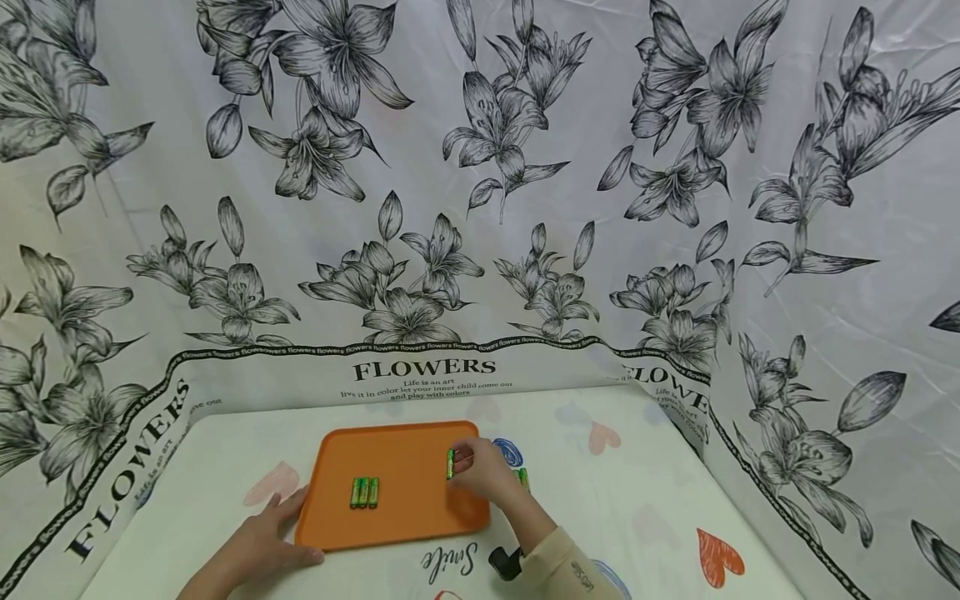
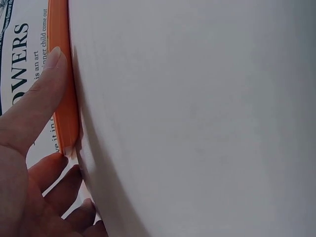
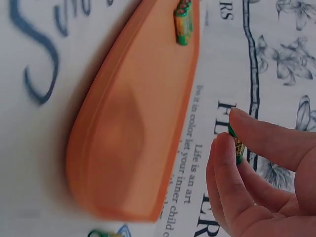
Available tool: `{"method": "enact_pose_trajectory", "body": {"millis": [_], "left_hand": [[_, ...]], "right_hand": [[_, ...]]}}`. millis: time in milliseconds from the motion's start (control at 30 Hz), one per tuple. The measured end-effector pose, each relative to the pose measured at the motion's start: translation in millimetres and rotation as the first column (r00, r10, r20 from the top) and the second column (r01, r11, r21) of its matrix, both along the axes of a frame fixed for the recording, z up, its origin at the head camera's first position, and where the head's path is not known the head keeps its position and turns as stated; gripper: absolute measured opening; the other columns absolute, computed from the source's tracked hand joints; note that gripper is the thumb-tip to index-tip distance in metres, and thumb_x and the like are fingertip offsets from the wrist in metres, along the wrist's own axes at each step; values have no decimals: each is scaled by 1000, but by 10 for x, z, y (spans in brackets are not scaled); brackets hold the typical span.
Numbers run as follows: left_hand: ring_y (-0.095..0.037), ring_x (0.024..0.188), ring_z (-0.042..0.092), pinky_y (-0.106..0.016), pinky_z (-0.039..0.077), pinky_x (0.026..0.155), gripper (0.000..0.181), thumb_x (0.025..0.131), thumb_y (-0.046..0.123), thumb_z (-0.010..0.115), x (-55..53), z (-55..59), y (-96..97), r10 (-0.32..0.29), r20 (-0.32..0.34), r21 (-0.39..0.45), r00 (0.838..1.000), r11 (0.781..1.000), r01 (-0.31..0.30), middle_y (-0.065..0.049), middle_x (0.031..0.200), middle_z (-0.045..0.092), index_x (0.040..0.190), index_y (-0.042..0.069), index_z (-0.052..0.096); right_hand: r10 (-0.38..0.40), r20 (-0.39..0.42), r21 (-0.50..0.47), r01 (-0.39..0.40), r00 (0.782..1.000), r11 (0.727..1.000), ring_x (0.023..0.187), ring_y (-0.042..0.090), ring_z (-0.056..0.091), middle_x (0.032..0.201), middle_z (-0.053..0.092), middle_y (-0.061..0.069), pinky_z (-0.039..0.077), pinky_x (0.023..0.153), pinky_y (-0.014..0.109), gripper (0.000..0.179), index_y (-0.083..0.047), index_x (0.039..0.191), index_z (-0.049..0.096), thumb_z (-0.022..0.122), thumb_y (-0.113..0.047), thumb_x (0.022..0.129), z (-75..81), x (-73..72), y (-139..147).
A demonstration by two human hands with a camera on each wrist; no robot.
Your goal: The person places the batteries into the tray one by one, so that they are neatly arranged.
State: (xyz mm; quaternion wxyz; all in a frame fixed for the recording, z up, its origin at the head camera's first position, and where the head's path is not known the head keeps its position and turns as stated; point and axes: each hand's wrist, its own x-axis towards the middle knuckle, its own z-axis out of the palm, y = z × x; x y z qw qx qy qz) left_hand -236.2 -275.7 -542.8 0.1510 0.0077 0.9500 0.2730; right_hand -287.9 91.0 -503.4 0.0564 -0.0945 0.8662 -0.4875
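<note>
An orange tray (image 1: 412, 517) lies on the table. My left hand (image 1: 266, 533) rests against its near left corner; in the left wrist view the thumb lies straight along the orange side and the other fingers are loosely bent beside the corner. Over the tray's right part, my right hand (image 1: 480, 471) pinches a small green battery (image 1: 451, 464) between thumb and fingertips. In the right wrist view that battery (image 3: 239, 148) is partly covered by the fingers and held above the tray. Three green batteries (image 1: 363, 492) stand side by side on the tray's left half.
More green batteries (image 1: 523, 478) lie right of the tray, partly hidden by my right forearm. A black object (image 1: 505, 563) shows beside the right sleeve. The white tablecloth (image 1: 600, 500) carries printed hearts and lettering. Flower-printed curtains (image 1: 420, 275) surround the table's back and sides.
</note>
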Motion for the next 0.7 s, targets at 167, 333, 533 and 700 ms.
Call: {"method": "enact_pose_trajectory", "body": {"millis": [167,333,533,700], "left_hand": [[-69,135,28,-79,35,98,127,60,65,87,-7,-9,-1,5,8,-1,1000,1000,-5,-46,153,19,157,6,31],[-69,134,30,-78,35,98,124,63,64,87,-13,-17,-1,-15,-23,-3,1000,1000,15,-47,152,19,157,6,31],[-71,131,31,-78,36,97,119,68,59,87,13,15,-4,-34,-31,-5,999,999,34,-48,151,18,156,3,31],[-70,132,30,-78,36,97,121,67,61,87,10,28,6,-25,-5,-10,1000,1000,25,-48,151,19,156,3,31]], "right_hand": [[25,-1,-17,-25,1000,1000,83,11,65,96,67,0,57,75,31,47,-5,116,68,87,0,73,-16,-10,-159],[46,-3,-29,-46,999,999,82,10,65,96,67,0,57,73,30,46,-6,115,67,87,2,73,-48,-16,-269],[54,-6,2,-54,999,999,77,6,63,92,66,-3,55,71,26,46,-9,112,69,88,-1,72,-150,7,-489],[47,34,15,-48,998,999,74,6,60,89,65,-5,53,68,26,43,-13,109,70,89,-3,72,-197,21,-717]]}}
